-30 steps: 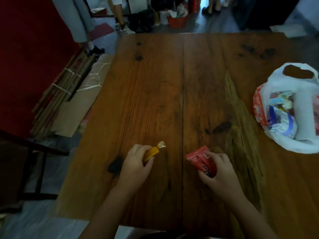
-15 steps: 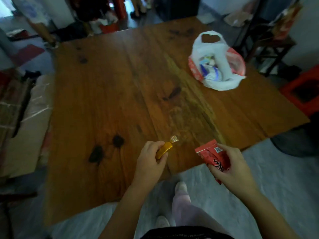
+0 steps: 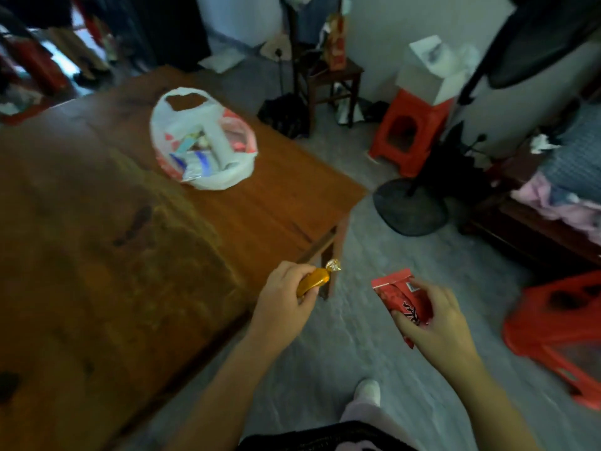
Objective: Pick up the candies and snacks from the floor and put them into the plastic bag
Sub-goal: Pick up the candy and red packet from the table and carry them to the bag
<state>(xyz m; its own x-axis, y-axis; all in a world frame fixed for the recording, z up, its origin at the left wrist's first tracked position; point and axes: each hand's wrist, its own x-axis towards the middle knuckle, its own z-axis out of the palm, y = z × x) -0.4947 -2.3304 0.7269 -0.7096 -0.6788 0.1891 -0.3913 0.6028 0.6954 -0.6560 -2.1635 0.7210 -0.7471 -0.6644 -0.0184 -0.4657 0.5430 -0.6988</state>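
Note:
My left hand (image 3: 283, 299) grips an orange-gold wrapped candy (image 3: 317, 278) with a twisted foil end, just past the wooden table's near corner. My right hand (image 3: 434, 323) holds a red snack packet (image 3: 401, 296) over the grey floor. A white plastic bag (image 3: 208, 141) with red print lies open on the table (image 3: 113, 239), far ahead and to the left of both hands, with several packets inside it.
A black fan base (image 3: 409, 206) stands on the floor beyond the table corner. Red plastic stools sit at the back (image 3: 409, 128) and at the right edge (image 3: 559, 327). A dark wooden chair (image 3: 325, 79) stands behind the table. My foot (image 3: 367, 390) shows below.
The view has swung to the right, so the table and bag now sit at the left. Both hands keep their hold and are now off the table's corner, over the floor.

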